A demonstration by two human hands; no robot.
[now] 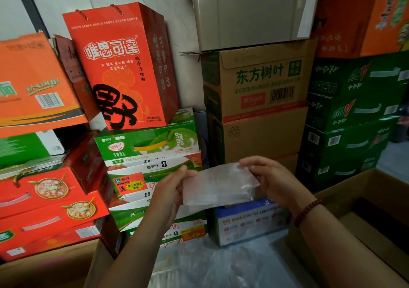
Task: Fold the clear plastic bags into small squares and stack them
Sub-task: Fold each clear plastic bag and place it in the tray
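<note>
Tall red paper gift bag (124, 66) on stacked cartons. Below and right of it, a folded clear plastic bag (219, 186) held in air, long axis left-right (slightly tilted). Left hand (170, 192) pinches its left edge; right hand (270, 179) pinches its right.

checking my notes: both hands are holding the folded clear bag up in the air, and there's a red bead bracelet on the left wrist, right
Not quite: the red bead bracelet is on the right wrist, not the left. The head view shows it. The rest holds: the left hand and right hand both hold the folded clear bag up in the air.
</note>
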